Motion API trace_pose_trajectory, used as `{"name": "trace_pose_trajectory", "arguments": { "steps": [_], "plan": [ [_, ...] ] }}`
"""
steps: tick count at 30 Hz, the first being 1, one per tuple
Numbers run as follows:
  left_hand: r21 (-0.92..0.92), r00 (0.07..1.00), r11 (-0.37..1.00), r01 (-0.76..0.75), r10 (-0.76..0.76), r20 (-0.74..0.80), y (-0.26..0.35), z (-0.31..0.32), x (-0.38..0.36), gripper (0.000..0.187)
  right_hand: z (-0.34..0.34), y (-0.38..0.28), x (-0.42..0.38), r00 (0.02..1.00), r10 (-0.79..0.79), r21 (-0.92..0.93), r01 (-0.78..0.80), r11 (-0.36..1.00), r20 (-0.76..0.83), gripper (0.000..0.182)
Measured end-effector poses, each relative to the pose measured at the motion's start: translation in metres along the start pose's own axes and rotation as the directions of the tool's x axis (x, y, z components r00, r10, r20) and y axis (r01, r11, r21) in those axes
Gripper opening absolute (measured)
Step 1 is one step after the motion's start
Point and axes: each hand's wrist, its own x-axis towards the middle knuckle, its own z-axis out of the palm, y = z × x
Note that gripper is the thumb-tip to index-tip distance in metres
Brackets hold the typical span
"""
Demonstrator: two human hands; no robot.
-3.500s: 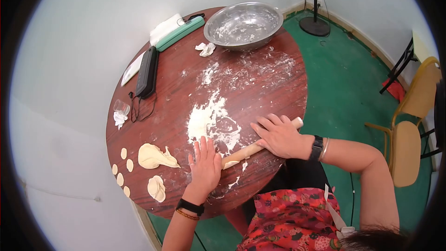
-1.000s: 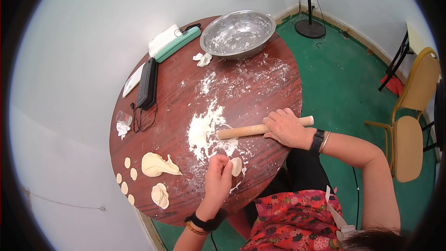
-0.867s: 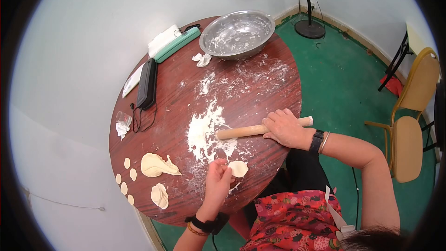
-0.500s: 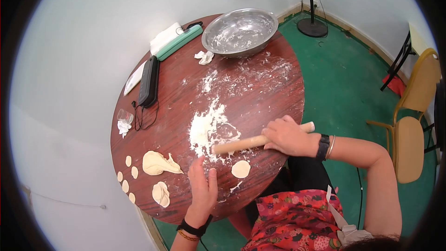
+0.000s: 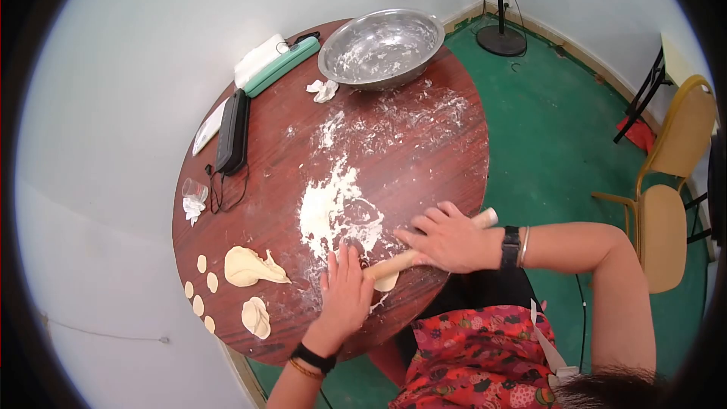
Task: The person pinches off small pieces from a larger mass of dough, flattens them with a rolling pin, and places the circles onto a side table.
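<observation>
A wooden rolling pin [image 5: 395,264] lies slanted over a small flat dough round [image 5: 387,282], which it partly covers. My right hand [image 5: 454,241] holds the pin toward its right end, palm down, fingers reaching over the far side. At the left end my left hand [image 5: 346,288] rests on the pin with its fingers pointing forward; its thumb is hidden. Left of that hand sit a lump of dough [image 5: 246,267] with a pulled-out tail and a stack of flat dough rounds [image 5: 257,318]. Loose white flour [image 5: 324,212] is spread just beyond my hands.
Several small dough pieces [image 5: 198,305] lie along the round table's [image 5: 276,174] left edge. At the back stands a floury metal basin [image 5: 381,49]. A black device [image 5: 232,132] with a cord, a green box [image 5: 283,67] and a clear cup [image 5: 195,188] line the wall side. A chair [image 5: 664,235] stands right.
My left hand has come up and right onto the pin's left end. My right hand has shifted left and slightly down, bringing the pin over the dough round. The view has shifted slightly.
</observation>
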Motion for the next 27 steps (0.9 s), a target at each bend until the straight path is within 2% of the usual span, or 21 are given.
{"name": "trace_pose_trajectory", "arguments": {
  "steps": [3,5,6,10,14,18,21,25,27],
  "plan": [
    [0.068,0.998,0.996,0.051,-0.048,-0.046,-0.003,-0.003,0.020,0.065,0.012,0.007,0.016,0.997,0.081,0.003,-0.081,0.997,0.014,0.056],
    [0.037,0.998,0.997,0.068,-0.068,-0.006,-0.004,-0.003,0.024,0.066,0.016,0.011,0.020,0.993,0.116,0.032,-0.115,0.993,-0.010,0.057],
    [0.027,0.998,0.998,0.058,-0.059,0.019,-0.004,-0.003,0.021,0.066,0.017,0.007,0.016,0.994,0.112,-0.043,-0.111,0.993,0.017,0.056],
    [-0.018,0.993,1.000,-0.008,0.010,0.115,0.007,0.000,-0.018,0.070,0.000,-0.015,-0.016,0.988,0.044,0.033,-0.049,0.998,0.146,0.065],
    [-0.121,0.994,0.991,-0.065,0.075,0.078,0.008,0.012,-0.039,0.072,-0.004,-0.018,-0.028,0.989,-0.024,0.072,0.013,0.997,0.147,0.065],
    [-0.079,0.998,0.997,0.015,-0.011,0.054,-0.007,0.011,-0.006,0.071,0.009,-0.001,0.008,0.995,0.045,-0.048,-0.041,0.998,0.089,0.063],
    [-0.051,0.994,0.993,0.107,-0.105,0.042,-0.008,-0.004,0.016,0.070,0.021,0.011,0.034,0.997,0.077,-0.057,-0.075,0.996,0.028,0.063],
    [-0.049,0.995,0.994,0.094,-0.093,0.031,-0.009,-0.005,0.019,0.070,0.022,0.011,0.035,0.990,0.116,-0.018,-0.115,0.993,0.075,0.064],
    [-0.072,0.993,0.994,0.078,-0.071,0.093,0.002,-0.005,0.003,0.071,0.011,0.002,0.019,0.992,0.072,-0.014,-0.071,0.997,0.107,0.064]
  ]
}}
